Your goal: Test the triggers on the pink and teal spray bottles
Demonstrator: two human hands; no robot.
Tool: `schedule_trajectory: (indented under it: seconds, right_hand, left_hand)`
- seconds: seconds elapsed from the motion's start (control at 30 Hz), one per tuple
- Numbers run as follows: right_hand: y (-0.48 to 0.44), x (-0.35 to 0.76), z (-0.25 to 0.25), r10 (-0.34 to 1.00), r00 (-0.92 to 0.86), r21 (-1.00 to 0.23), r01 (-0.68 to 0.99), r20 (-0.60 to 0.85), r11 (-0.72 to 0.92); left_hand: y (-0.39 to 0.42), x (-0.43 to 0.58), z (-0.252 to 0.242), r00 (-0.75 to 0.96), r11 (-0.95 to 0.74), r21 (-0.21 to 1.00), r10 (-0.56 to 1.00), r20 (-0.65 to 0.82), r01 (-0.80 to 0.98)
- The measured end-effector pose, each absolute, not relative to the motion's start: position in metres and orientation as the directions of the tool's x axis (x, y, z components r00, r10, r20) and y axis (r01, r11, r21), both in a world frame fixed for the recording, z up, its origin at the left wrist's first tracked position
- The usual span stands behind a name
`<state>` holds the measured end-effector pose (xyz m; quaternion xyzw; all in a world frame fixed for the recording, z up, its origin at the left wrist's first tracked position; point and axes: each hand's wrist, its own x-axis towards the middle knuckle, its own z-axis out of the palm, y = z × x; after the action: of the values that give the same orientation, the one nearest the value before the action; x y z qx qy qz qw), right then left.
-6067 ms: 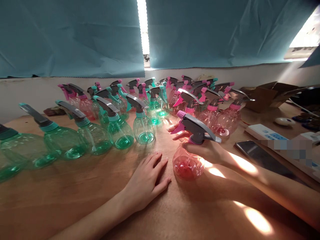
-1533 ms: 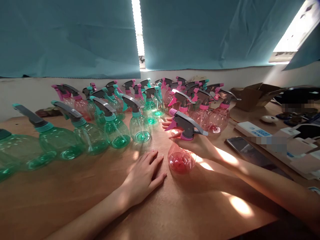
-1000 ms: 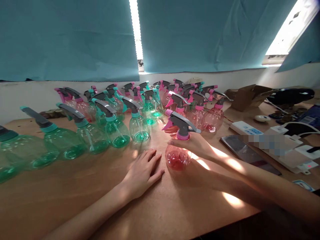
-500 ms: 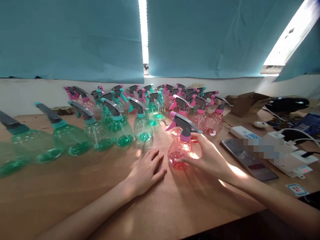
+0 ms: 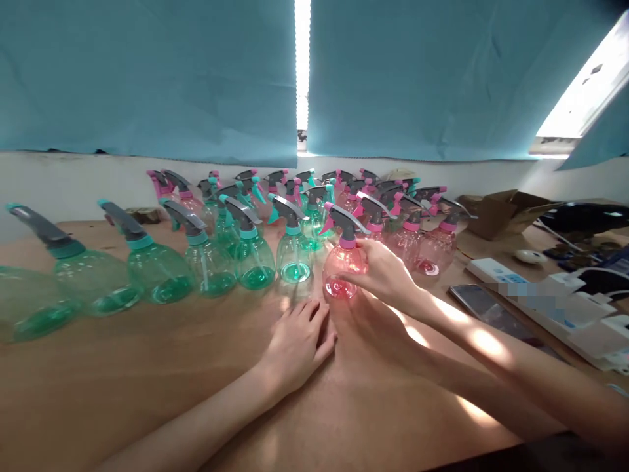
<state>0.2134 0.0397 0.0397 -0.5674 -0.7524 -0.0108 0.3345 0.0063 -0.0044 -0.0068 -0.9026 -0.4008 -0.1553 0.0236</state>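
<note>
My right hand [image 5: 381,269] grips a clear pink spray bottle [image 5: 339,269] by its round body from the right side. The bottle is upright, with a grey and pink trigger head pointing left; its far side and some of my fingers are hidden. My left hand [image 5: 299,341] lies flat on the wooden table [image 5: 162,387], fingers stretched forward, holding nothing. Just beyond it stands a green spray bottle [image 5: 293,255], the nearest end of a row of green ones. Behind the held bottle is another pink spray bottle [image 5: 376,226].
Several green spray bottles [image 5: 162,272] line the left side; mixed pink and green ones crowd the back by the wall. At right are a phone [image 5: 484,308], a white power strip [image 5: 506,278], a white mouse [image 5: 531,256] and a cardboard box [image 5: 501,213]. Blue curtains [image 5: 147,78] hang behind.
My right hand has moved the pink spray bottle forward, away from me, closer to the other bottles. My left hand stays flat on the table. The view has shifted slightly left.
</note>
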Motion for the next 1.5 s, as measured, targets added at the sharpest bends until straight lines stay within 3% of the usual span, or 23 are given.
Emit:
schedule_trajectory:
  seconds: [0.2, 0.7, 0.87, 1.13, 1.3, 1.5]
  right_hand:
    - [0.061, 0.202, 0.047, 0.896, -0.122, -0.358, 0.887, 0.427, 0.291]
    - [0.083, 0.195, 0.038, 0.901, -0.089, -0.384, 0.883, 0.425, 0.268]
    - [0.067, 0.207, 0.039, 0.864, -0.105, -0.388, 0.862, 0.493, 0.326]
    - [0.034, 0.264, 0.055, 0.885, 0.214, -0.474, 0.88, 0.414, 0.009]
    - [0.049, 0.271, 0.051, 0.912, 0.185, -0.485, 0.875, 0.366, 0.017]
    - [0.074, 0.254, 0.048, 0.929, 0.137, -0.511, 0.857, 0.344, 0.063]
  left_hand:
    - [-0.005, 0.005, -0.007, 0.621, -0.665, 0.096, 0.732, 0.279, 0.741]
    - [-0.004, 0.006, -0.005, 0.63, -0.673, 0.106, 0.728, 0.269, 0.732]
    - [-0.004, 0.004, -0.005, 0.632, -0.68, 0.117, 0.722, 0.282, 0.724]
    - [0.0, 0.004, -0.004, 0.644, -0.695, 0.137, 0.71, 0.285, 0.706]
    - [0.001, 0.008, -0.002, 0.641, -0.715, 0.197, 0.693, 0.33, 0.671]
    - [-0.003, 0.016, 0.005, 0.602, -0.678, 0.378, 0.734, 0.315, 0.63]
